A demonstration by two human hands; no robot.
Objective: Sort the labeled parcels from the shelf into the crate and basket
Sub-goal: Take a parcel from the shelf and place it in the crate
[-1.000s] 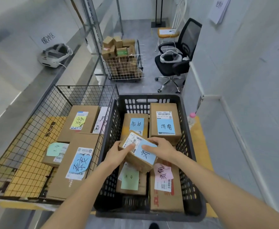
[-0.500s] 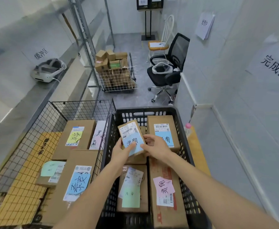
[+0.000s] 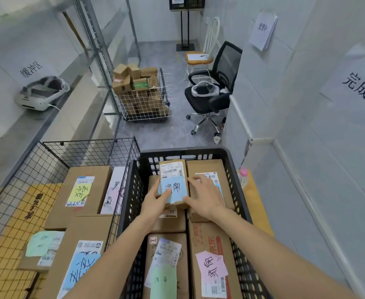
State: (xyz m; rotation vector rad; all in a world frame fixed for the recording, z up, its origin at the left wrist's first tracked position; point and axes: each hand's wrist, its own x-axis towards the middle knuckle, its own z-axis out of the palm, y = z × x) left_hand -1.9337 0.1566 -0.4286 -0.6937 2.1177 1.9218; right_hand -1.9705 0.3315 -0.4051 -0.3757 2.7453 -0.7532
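A small cardboard parcel [image 3: 173,178] with a white shipping label and a blue handwritten note lies flat on top of other parcels in the far half of the black plastic crate [image 3: 237,175]. My left hand [image 3: 155,201] holds its left edge, thumb on the blue note. My right hand [image 3: 203,197] holds its right edge with fingers spread over the neighbouring parcel [image 3: 209,169]. Nearer in the crate lie a parcel with a green note [image 3: 166,266] and one with a pink note [image 3: 211,268]. The black wire basket [image 3: 54,156] on the left holds several labelled parcels.
A white wire cart [image 3: 144,104] piled with boxes stands on the floor ahead. A black office chair [image 3: 211,93] and a white chair [image 3: 205,52] stand beyond, by the right wall. A headset [image 3: 41,93] lies on the left ledge. A pink-capped bottle [image 3: 243,175] stands right of the crate.
Both hands carried the blue-noted parcel from the crate's middle toward its far end, turned it from tilted to flat, and lowered it onto the parcels there.
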